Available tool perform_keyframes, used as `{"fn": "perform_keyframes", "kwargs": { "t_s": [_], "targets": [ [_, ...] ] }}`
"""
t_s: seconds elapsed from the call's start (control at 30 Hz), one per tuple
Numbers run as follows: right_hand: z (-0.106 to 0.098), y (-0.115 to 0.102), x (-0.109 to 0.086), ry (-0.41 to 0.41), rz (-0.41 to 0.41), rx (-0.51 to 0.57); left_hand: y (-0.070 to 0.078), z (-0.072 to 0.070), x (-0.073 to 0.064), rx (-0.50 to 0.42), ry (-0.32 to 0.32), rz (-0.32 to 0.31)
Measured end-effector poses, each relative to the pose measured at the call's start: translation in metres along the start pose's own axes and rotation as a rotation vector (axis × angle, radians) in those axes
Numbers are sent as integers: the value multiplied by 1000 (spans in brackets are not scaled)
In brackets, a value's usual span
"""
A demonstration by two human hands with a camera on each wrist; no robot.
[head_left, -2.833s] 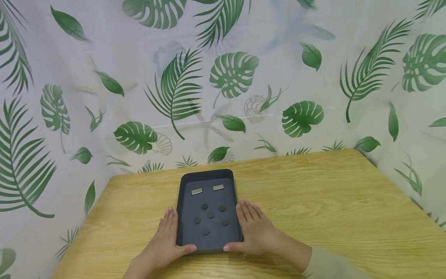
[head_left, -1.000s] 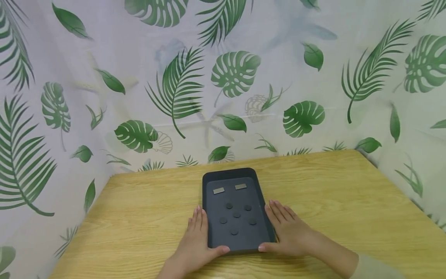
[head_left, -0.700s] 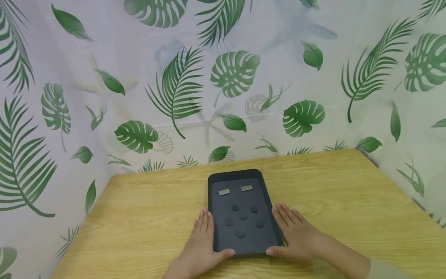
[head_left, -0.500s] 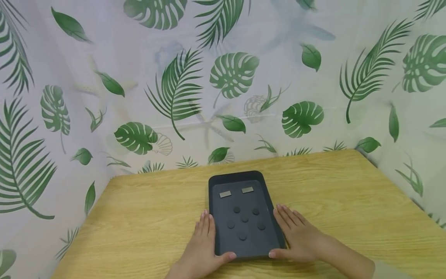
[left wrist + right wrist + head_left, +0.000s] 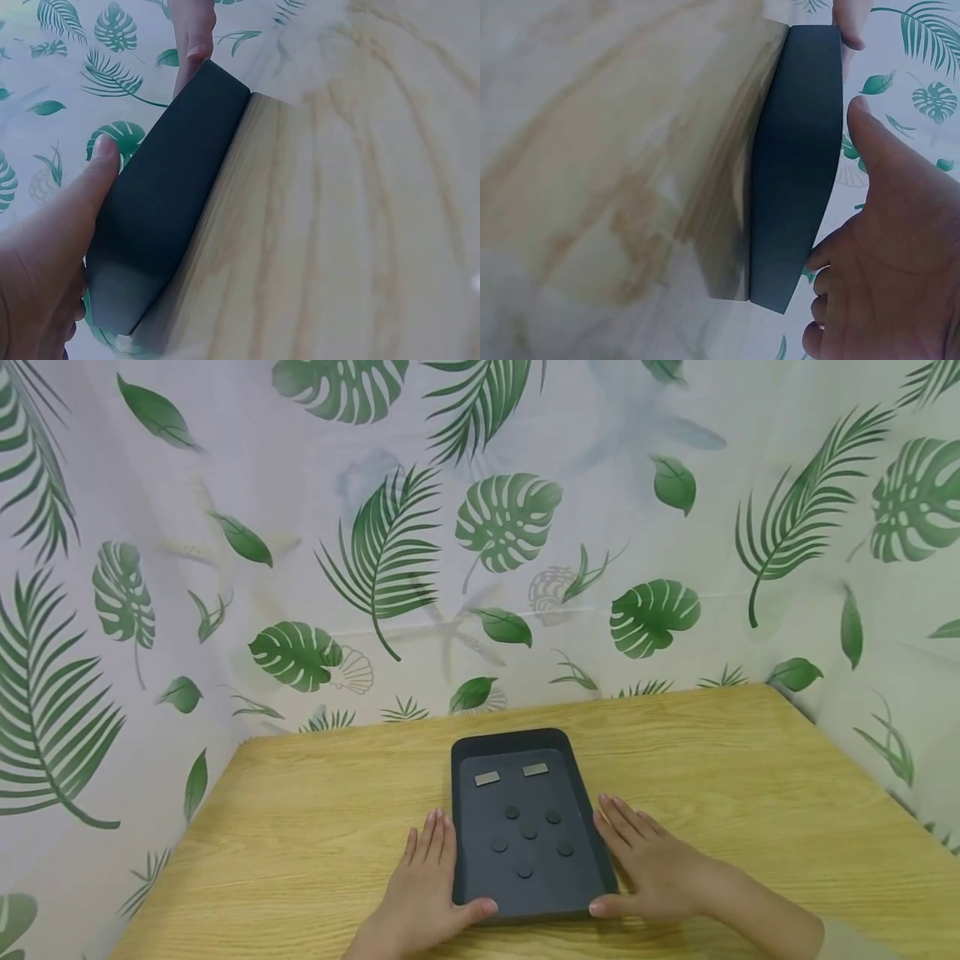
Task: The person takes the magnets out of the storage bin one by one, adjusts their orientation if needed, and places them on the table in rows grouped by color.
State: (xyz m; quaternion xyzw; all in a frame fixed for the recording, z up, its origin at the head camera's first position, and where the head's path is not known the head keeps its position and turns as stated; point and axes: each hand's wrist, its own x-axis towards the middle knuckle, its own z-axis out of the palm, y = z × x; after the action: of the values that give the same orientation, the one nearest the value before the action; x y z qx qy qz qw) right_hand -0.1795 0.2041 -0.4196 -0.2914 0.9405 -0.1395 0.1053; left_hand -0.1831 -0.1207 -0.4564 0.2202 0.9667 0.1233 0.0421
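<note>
A dark grey rectangular tray lies on the wooden table, its long sides running away from me. On its floor are two small silvery rectangular bars near the far end and several dark round discs nearer me. My left hand lies along the tray's left side, fingers straight, thumb at the near left corner. Along the right side lies my right hand, also straight-fingered, its thumb by the near right corner. Both wrist views show the tray's dark outer wall close to the thumbs; whether each fingertip touches is unclear.
The wood-grain table extends to both sides of the tray. Behind it and at both sides hangs a white cloth printed with green leaves.
The tray has slid to the right with both hands alongside it, then nearly stopped. In the last half second, the hands have spread slightly outward. The bars and discs keep their arrangement.
</note>
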Motion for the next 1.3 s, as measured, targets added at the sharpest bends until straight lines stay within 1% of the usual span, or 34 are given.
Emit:
{"fn": "perform_keyframes", "kwargs": {
  "t_s": [0.1,0.27,0.37,0.53,0.67,0.77,0.87,0.93,1.1,1.3],
  "targets": [
    [-4,-2,2,-4,-6,9,0,0,0,11,4,2],
    [-12,-5,8,-9,-12,66,0,0,0,24,-1,0],
    [-16,-8,13,39,-21,75,0,-1,0,13,-5,-1],
    [-23,-15,23,120,4,17,1,-1,0,-5,-10,-4],
    [-24,-20,30,181,16,-3,1,-1,0,-13,-15,-8],
    [-23,-22,34,233,-18,-5,2,-1,0,-11,-17,-8],
    [-22,-24,40,261,-62,-10,2,-1,0,-13,-18,-10],
    [-20,-24,43,269,-91,-20,2,0,0,-14,-16,-10],
    [-16,-24,51,263,-118,1,3,-1,0,-17,-8,-7],
    [-10,-20,60,209,-104,101,3,-2,0,-23,-25,-16]
  ]
}}
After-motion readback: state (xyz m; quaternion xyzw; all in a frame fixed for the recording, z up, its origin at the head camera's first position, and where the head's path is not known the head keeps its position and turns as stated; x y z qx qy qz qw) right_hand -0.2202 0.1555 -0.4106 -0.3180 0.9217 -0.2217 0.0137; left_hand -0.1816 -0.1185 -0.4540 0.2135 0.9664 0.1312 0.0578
